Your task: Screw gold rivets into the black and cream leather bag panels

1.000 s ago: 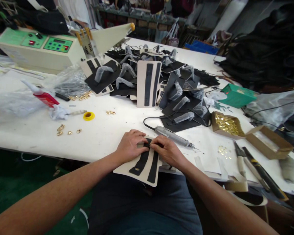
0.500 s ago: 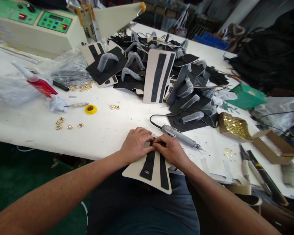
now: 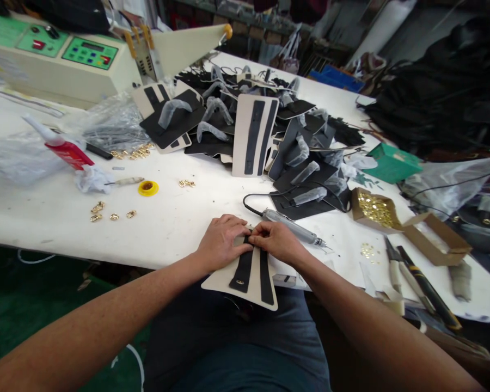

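Left hand (image 3: 224, 243) and right hand (image 3: 278, 239) grip the panel (image 3: 245, 277) at the worktop's (image 3: 171, 228) near edge; fingertips converge, any pinched part indiscernible.

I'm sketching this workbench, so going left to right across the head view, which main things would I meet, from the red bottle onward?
Red bottle → yellow round piece → left hand → right hand → cardboard box of gold pieces → second cardboard box.
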Available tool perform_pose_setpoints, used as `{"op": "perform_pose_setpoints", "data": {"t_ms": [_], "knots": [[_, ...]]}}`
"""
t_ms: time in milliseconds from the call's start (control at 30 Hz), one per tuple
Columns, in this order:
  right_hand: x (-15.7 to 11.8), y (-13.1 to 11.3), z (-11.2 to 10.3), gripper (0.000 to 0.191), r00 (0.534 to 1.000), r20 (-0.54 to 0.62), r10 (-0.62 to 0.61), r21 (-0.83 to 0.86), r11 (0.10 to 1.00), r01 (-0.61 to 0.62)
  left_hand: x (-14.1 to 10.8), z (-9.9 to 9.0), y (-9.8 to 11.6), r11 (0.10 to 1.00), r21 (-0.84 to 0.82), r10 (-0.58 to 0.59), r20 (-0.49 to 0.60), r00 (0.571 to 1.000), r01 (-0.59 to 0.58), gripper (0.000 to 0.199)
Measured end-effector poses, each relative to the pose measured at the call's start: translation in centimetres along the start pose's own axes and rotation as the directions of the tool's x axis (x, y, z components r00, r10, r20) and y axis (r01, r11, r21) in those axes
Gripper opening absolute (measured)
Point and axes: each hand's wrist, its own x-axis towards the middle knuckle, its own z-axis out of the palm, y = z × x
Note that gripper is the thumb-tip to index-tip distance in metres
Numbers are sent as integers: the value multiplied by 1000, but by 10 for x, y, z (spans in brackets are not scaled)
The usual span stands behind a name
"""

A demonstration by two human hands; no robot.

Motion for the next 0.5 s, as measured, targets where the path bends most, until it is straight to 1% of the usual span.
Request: {"op": "perform_pose_setpoints", "data": {"t_ms": [67,133,300,433,467,500], "knots": [[-5,1,2,15,999,-42,-33,-8,999,32,0,0,0,1000,4,-3,2,1000,3,32],[-10,2,4,15,996,-59,-66,-14,998,65,-1,1,1,1000,9,-11,3,1000,11,31],[-14,-1,4,15,991,-63,-115,-78,991,110,-1,1,3,1000,18,-23,0,1000,23,29],[-17,-3,3,19,989,-55,-134,-74,989,130,0,0,5,1000,16,-22,-7,1000,22,28],[-18,-2,1,20,985,-71,-159,-74,985,154,0,0,5,1000,14,-22,-9,1000,22,28],[-20,0,-2,22,975,-112,-193,-87,979,184,0,0,5,1000,12,-22,-9,1000,22,28]]}}
